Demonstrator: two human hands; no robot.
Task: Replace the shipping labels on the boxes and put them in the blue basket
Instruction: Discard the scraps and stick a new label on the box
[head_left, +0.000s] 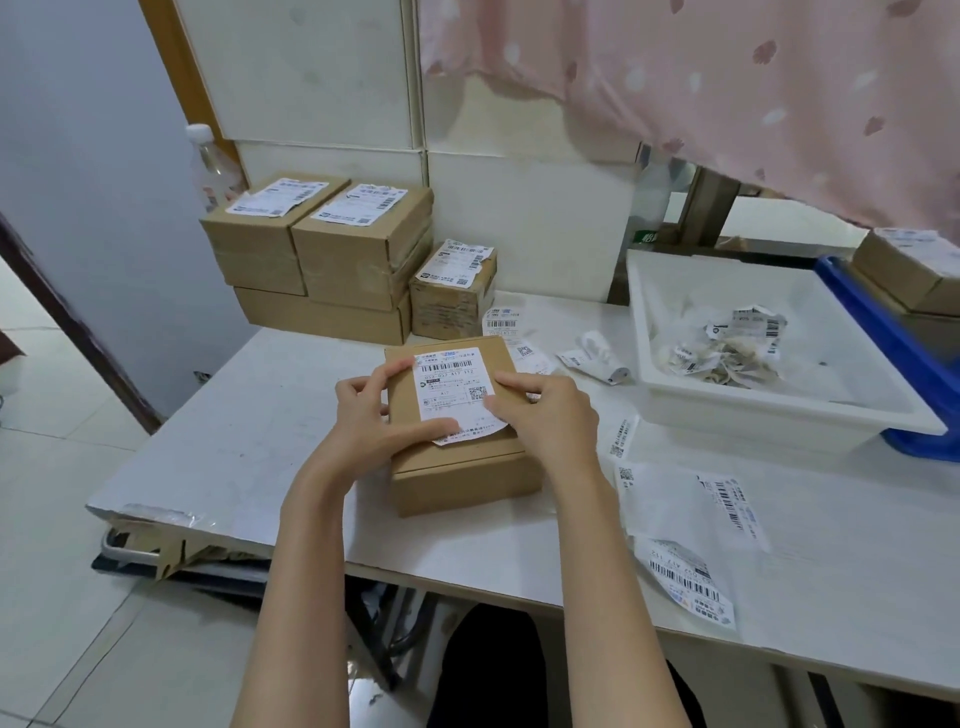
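Two hands press a label (456, 391) flat, no grip; white tray (675, 415) holds label scraps (737, 345).

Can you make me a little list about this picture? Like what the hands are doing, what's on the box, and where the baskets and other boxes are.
left hand: presses the label's left side, fingers on the box
right hand: presses the label's right edge
box: brown cardboard, on the white table
label: on top of the box, lower edge not stuck flat
white tray: right of the box, holds torn label scraps
blue basket: far right, boxes inside
box stack: at the back, labelled
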